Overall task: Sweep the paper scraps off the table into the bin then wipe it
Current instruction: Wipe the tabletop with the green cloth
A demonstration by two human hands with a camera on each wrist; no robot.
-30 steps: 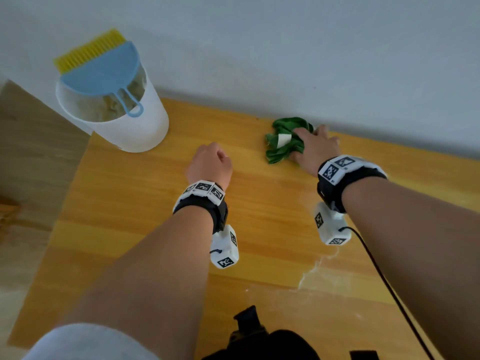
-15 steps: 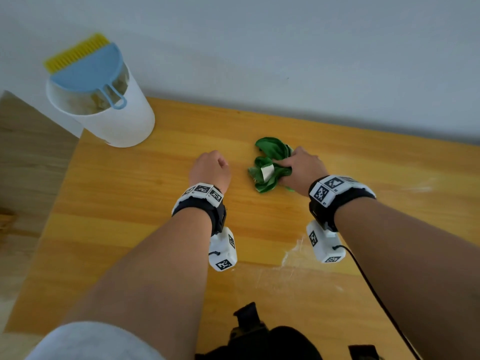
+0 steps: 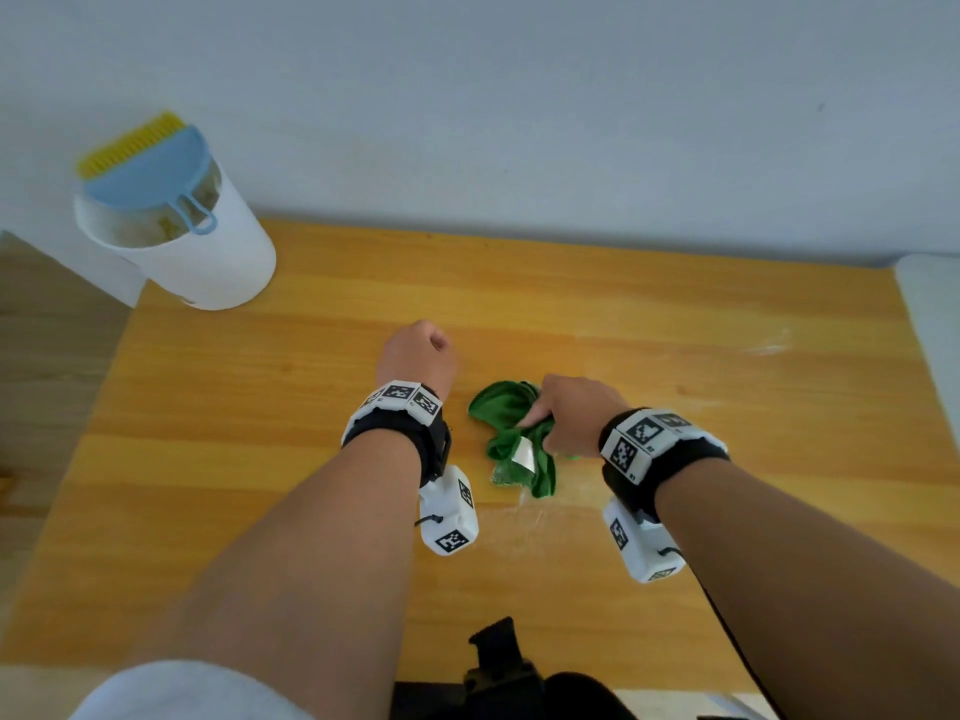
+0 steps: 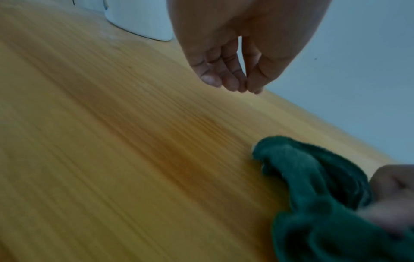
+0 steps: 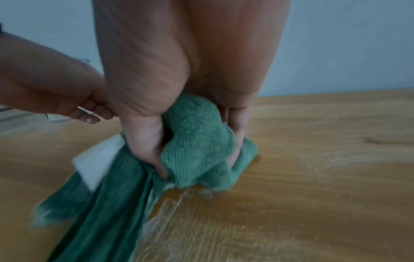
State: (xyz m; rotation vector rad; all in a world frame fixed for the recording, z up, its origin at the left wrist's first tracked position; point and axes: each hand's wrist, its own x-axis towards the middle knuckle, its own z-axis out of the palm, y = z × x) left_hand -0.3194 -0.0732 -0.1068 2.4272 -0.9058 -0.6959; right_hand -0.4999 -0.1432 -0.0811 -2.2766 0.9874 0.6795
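Note:
My right hand [image 3: 566,418] grips a bunched green cloth [image 3: 511,433] and presses it onto the yellow wooden table [image 3: 675,330] near its middle. In the right wrist view the thumb and fingers [image 5: 154,150] curl round the cloth [image 5: 197,141], whose white label [image 5: 98,159] shows at the left. Pale wet streaks [image 5: 201,221] lie on the wood beside it. My left hand [image 3: 418,356] hovers just left of the cloth, holding nothing, its fingers [image 4: 224,74] hanging loosely curled above the wood. The white bin [image 3: 208,267] stands at the table's far left corner.
A brush [image 3: 145,168] with a blue back and yellow bristles lies across the bin's mouth. A pale wall runs along the table's far edge. Floor shows past the left edge. A white object [image 3: 930,314] borders the right edge, and dark gear [image 3: 498,662] sits at the near edge.
My right hand has dragged the green cloth from beside the wall toward me and a little left, leaving streaks. The left hand has stayed roughly where it was.

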